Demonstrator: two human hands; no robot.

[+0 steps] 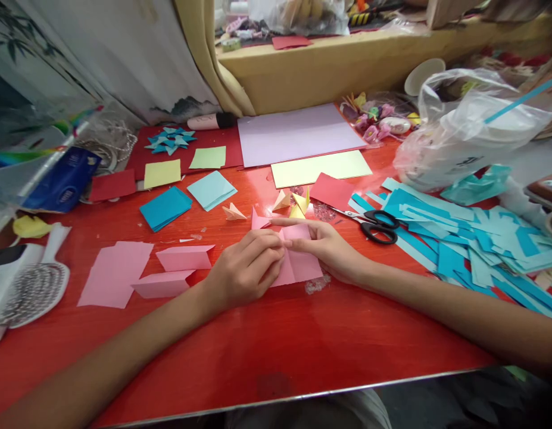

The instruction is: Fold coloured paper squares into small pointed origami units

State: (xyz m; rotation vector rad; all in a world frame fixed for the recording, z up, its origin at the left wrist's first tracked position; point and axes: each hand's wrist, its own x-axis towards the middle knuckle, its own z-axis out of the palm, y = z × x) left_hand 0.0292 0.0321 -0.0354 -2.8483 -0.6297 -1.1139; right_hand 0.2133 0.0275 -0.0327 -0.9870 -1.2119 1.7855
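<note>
A creased sheet of pink paper (302, 265) is held between both hands just above the red table. My left hand (249, 265) pinches its upper left part, fingers curled. My right hand (327, 244) grips the upper right side, thumb on top and fingers behind. Just beyond the hands stand small folded pieces: a pink one (259, 220), a peach one (233, 212) and a yellow one (300, 205). To the left lie two folded pink papers (184, 258) and flat pink sheets (117, 271).
Black-handled scissors (378, 226) and a heap of blue paper strips (472, 238) lie right. Blue paper squares (166, 208), a lilac sheet (298, 134) and a blue star-shaped model (170, 140) lie further back. A hairbrush (39, 292) is left, a plastic bag (463, 131) back right.
</note>
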